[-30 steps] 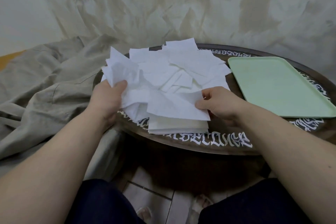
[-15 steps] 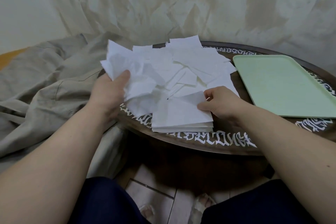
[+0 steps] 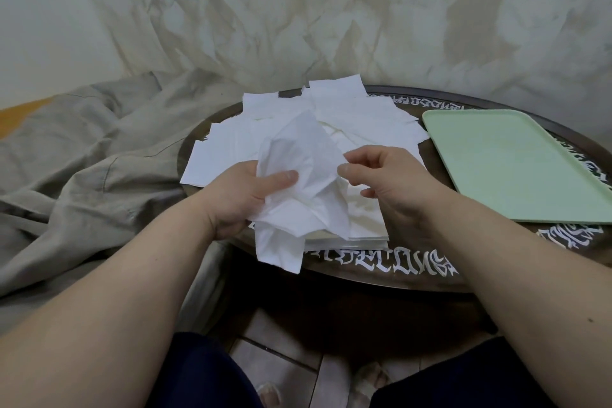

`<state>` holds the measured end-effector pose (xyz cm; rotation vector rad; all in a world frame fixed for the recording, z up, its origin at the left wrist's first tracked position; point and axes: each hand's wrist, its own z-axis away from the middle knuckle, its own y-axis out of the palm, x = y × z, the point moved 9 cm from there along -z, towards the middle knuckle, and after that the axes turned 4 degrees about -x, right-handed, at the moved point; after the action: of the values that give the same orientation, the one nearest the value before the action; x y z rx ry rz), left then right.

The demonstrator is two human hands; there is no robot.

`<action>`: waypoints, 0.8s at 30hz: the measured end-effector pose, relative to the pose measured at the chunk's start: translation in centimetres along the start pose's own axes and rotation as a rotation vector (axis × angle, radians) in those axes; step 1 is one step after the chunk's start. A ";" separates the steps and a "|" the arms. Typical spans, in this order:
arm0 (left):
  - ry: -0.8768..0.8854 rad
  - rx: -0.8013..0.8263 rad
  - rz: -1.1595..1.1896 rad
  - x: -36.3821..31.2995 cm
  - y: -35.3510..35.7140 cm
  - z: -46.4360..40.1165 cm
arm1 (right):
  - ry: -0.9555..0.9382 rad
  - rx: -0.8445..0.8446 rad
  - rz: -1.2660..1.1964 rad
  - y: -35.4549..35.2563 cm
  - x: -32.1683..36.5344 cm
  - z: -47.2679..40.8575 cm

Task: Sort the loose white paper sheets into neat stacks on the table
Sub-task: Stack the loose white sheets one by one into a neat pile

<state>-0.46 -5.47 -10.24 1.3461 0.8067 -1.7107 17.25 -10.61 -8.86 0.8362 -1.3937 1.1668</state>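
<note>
Left hand (image 3: 245, 190) grips a crumpled bunch of thin white sheets (image 3: 298, 175), thumb pressed across the front, the soft creased paper fanning up above the fist and drooping past the table's near edge. Right hand (image 3: 381, 175) hovers just beside the bunch with fingers loosely curled near its right edge, and I cannot tell whether they touch it. Under both hands a squared stack (image 3: 361, 219) lies flat, loose sheets (image 3: 347, 122) scattered behind it on the round dark table (image 3: 381, 275) with white lettering, a smooth pale-green tray (image 3: 516, 166) alongside.

two hands (image 3: 245, 190), one tray (image 3: 516, 162), one table (image 3: 397, 270)
</note>
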 end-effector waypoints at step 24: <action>0.225 -0.495 -0.111 -0.9 -8.1 -1.0 | 0.400 0.022 0.161 -1.9 -5.0 0.6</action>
<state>-6.98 -0.52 -9.58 1.1710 1.3524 -1.3281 19.75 -12.26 -13.34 0.4758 -1.1312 1.3873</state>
